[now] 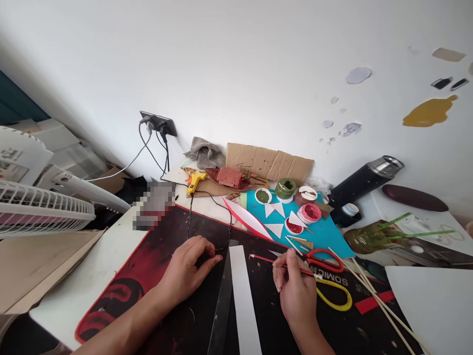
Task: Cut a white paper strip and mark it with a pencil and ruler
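My right hand [293,286] pinches a thin red pencil [264,259] whose tip points left, close to the upper end of a long white paper strip [242,291]. A dark metal ruler [223,301] lies along the strip's left side. My left hand [190,268] rests on the black and red desk mat [148,266] with its fingers curled, fingertips touching near the ruler's top; nothing shows inside them. Red-handled scissors [325,260] and yellow-handled scissors [338,296] lie just right of my right hand.
A blue sheet [328,236] holds white paper triangles and several small paint pots [308,213]. Behind it are a yellow glue gun [194,181] with a black cord, cardboard [268,162], a black flask [364,180], thin wooden sticks [380,303] and white paper [434,296] at right. A fan grille [40,212] stands left.
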Demonstrator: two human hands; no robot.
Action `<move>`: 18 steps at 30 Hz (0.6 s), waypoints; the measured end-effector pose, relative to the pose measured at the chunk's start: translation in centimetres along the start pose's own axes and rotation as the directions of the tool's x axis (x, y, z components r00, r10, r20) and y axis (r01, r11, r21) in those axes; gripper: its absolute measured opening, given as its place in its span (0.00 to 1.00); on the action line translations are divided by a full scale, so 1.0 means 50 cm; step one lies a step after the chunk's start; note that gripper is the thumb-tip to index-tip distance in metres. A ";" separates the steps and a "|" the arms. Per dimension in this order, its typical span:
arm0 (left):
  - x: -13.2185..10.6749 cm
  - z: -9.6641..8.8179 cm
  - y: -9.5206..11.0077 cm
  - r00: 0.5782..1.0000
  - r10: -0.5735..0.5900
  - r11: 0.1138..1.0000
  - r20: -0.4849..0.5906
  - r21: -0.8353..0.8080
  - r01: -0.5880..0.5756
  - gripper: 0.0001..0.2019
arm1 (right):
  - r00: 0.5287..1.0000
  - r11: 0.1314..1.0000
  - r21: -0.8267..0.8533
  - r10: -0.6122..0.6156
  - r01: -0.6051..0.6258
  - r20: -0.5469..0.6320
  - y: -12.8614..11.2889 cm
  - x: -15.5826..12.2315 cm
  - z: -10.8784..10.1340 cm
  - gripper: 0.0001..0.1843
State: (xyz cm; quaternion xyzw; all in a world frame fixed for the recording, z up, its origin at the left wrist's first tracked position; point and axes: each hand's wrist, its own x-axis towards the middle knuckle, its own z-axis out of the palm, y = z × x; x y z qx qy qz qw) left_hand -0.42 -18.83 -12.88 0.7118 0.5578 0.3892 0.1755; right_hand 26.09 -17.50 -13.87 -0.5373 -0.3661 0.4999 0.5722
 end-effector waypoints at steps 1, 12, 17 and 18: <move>0.000 -0.001 0.001 1.000 -0.001 1.000 0.002 -0.001 0.001 0.14 | 1.000 1.000 -0.009 0.005 -0.005 0.004 0.001 -0.001 -0.001 0.36; 0.010 -0.001 0.009 1.000 0.015 1.000 0.007 -0.001 -0.015 0.14 | 1.000 0.996 0.088 -0.015 0.016 -0.021 -0.018 0.002 -0.002 0.33; 0.010 -0.002 0.005 0.998 0.066 0.998 -0.012 0.017 -0.066 0.13 | 1.000 0.996 0.091 0.010 -0.011 0.010 -0.016 0.005 0.003 0.33; 0.009 -0.002 0.004 0.997 0.076 0.997 -0.014 0.019 -0.076 0.13 | 1.000 0.995 0.097 0.011 -0.012 0.010 -0.017 0.006 0.003 0.34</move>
